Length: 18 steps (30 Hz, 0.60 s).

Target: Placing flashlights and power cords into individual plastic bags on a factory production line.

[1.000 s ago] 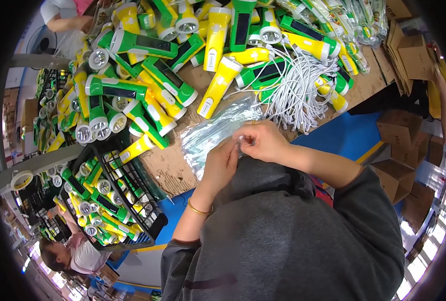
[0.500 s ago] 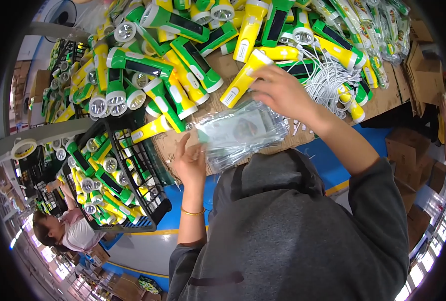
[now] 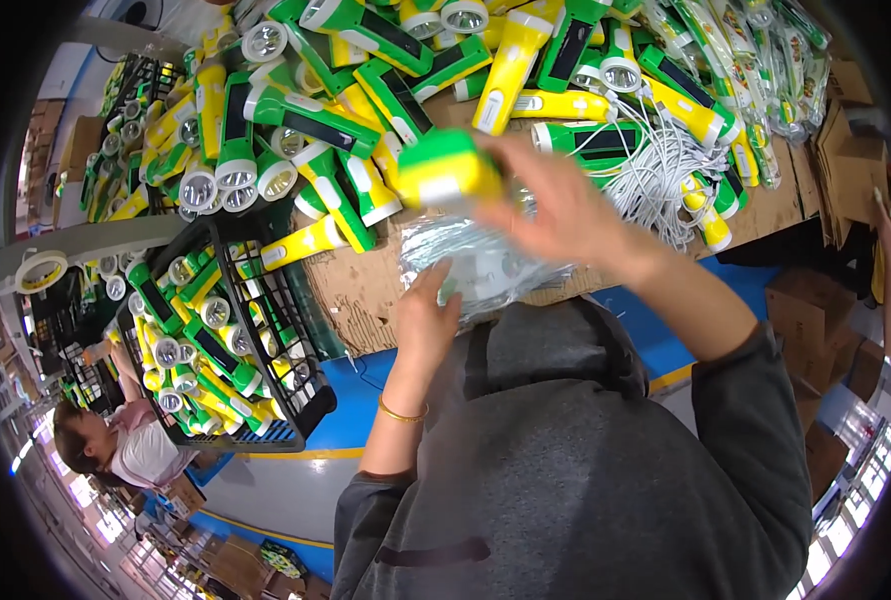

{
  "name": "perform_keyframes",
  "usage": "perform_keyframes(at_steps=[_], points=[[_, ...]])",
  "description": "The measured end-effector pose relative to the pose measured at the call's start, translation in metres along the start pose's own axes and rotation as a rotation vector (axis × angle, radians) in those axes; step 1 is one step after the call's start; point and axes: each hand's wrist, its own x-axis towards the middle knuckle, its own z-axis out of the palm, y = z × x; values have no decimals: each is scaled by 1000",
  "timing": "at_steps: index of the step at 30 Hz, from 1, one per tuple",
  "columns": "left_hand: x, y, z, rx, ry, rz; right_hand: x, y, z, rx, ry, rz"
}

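Observation:
A green and yellow flashlight (image 3: 447, 172) with a white switch strip is in my right hand (image 3: 565, 215), raised over the plastic bags and blurred by motion. Beneath it lies a stack of clear plastic bags (image 3: 495, 275) at the table's near edge. My left hand (image 3: 428, 315) is at the stack's left edge, its fingers closed on a clear bag. Part of the stack is hidden by my right hand. Beyond my hands spreads a heap of green and yellow flashlights (image 3: 310, 120), some with dark panels.
White cables (image 3: 655, 175) lie tangled on the cardboard-covered table (image 3: 345, 300), right of my hands. Bagged flashlights (image 3: 755, 80) pile up at the far right. A black crate (image 3: 310, 415) full of flashlights stands at the left. Another person (image 3: 135, 450) works beyond it; cartons (image 3: 810, 310) stand at the right.
My right hand has taken up a flashlight and tilted it, moving it left over the bags. My left hand has moved right and up onto the bags, its fingers closing.

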Motion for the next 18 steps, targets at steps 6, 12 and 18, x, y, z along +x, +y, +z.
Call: perform_keyframes(at_steps=[6,12,18], points=[[9,9,-15,-294,-103,156,-49,23,41,-188,-312,-388],[12,24,3,-179,-79,-46,-57,51,37,-569,-366,-136],[15,28,14,-63,-33,127,-49,53,38,-585,-465,-99]])
